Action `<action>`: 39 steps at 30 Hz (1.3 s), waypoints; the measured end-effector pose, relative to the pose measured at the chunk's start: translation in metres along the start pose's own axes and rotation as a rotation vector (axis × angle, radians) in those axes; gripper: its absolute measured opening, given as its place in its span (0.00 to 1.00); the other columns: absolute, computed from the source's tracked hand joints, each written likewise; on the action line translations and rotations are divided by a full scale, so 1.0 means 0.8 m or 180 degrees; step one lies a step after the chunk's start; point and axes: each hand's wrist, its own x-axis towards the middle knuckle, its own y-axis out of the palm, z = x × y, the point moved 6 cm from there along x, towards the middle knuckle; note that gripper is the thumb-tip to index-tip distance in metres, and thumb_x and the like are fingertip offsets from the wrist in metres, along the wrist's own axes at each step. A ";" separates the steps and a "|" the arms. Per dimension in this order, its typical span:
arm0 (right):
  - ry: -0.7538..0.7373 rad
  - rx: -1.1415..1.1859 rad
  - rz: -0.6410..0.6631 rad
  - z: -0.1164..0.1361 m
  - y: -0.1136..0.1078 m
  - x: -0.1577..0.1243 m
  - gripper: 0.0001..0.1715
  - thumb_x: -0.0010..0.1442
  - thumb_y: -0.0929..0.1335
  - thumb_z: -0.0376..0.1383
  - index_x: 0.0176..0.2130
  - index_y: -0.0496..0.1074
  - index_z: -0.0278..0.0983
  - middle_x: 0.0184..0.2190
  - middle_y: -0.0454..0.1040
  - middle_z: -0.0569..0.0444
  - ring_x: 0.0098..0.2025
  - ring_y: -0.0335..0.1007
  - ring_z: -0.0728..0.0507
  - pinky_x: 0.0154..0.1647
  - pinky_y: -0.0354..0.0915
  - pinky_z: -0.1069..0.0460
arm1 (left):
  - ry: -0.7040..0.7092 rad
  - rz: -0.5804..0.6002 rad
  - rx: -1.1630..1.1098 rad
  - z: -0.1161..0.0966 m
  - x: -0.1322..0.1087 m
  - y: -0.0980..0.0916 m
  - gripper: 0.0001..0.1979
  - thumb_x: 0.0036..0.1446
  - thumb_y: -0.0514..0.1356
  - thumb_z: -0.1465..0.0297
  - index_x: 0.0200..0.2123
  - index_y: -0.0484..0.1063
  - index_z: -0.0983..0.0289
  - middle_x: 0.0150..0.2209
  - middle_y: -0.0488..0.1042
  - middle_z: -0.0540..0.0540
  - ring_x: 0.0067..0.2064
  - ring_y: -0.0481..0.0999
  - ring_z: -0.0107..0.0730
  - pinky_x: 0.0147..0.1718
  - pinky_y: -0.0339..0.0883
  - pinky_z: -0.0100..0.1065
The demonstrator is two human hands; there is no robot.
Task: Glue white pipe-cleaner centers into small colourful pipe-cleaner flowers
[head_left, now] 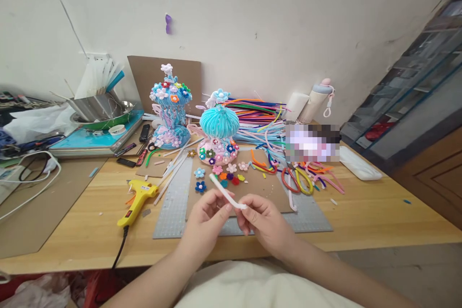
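Note:
Between my two hands is a white pipe cleaner [224, 191], bent near its right end. My left hand [207, 216] pinches it along its middle, and my right hand [262, 219] pinches the bent end. The pipe cleaner's free end points up and left over a cardboard sheet [267, 202]. Just beyond my hands lie several small fuzzy flowers, among them a dark blue flower [200, 186] and a light blue flower [198, 173]. Behind them stands a jellyfish-like figure with a turquoise cap [219, 123] on a pink, flower-covered base [217, 154].
A second blue jellyfish-like figure [171, 106] stands back left. A yellow hot glue gun [139, 197] lies left of the grey cutting mat [169, 221]. Scissors [303, 181] with red and yellow handles lie at right. Bundled pipe cleaners [252, 111] line the wall, near a bottle [317, 101].

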 end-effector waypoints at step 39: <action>-0.0068 0.0554 -0.1385 -0.015 -0.107 -0.020 0.09 0.54 0.71 0.40 0.36 0.74 0.40 0.38 0.72 0.54 0.33 0.66 0.48 0.32 0.66 0.54 | -0.2295 0.0814 -0.1489 0.074 0.052 0.095 0.04 0.49 0.66 0.75 0.30 0.76 0.70 0.27 0.71 0.52 0.25 0.70 0.18 0.25 0.69 0.19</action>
